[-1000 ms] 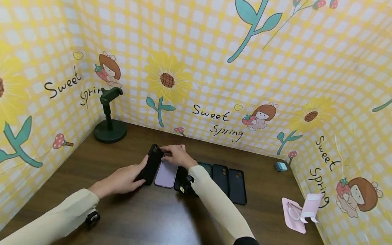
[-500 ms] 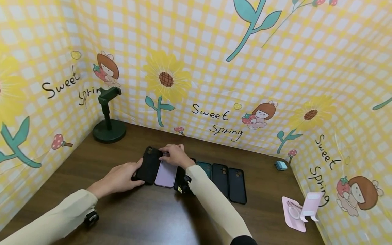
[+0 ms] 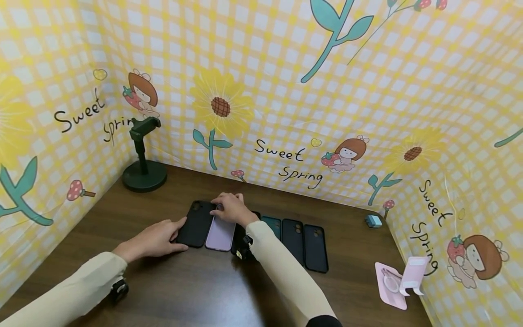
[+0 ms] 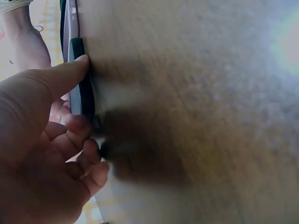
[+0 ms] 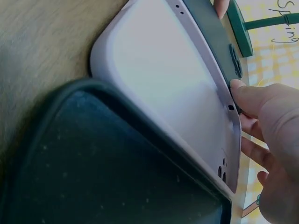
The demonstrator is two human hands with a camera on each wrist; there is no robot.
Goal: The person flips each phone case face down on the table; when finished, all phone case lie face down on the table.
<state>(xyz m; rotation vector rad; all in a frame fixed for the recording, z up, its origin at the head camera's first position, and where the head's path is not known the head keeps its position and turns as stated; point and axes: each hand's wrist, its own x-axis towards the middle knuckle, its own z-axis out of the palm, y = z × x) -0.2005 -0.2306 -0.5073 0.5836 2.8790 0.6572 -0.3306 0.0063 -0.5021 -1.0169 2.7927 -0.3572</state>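
A black phone case (image 3: 197, 225), back side up, lies at the left end of a row of cases. My left hand (image 3: 153, 238) holds its left side; in the left wrist view the thumb is on the near edge of the black case (image 4: 86, 98) and the other fingers curl beside it. My right hand (image 3: 233, 209) pinches its far right corner, as the right wrist view shows with the thumb against the black case (image 5: 210, 32). A lilac phone case (image 5: 154, 70), hollow side up, sits right alongside. Beside that is a dark case (image 5: 103, 163), partly hidden by my right wrist in the head view.
Further right in the row lie a teal case (image 3: 273, 225) and two dark cases, one at the end (image 3: 316, 247). A dark green stand (image 3: 143, 175) is at the back left. A blue charger plug (image 3: 373, 221) and a pink folding stand (image 3: 392, 286) are at the right.
The black case has tipped from raised and tilted to lying nearly flat beside the lilac one. My left hand has lowered slightly with it; the right hand stays at the far corner.
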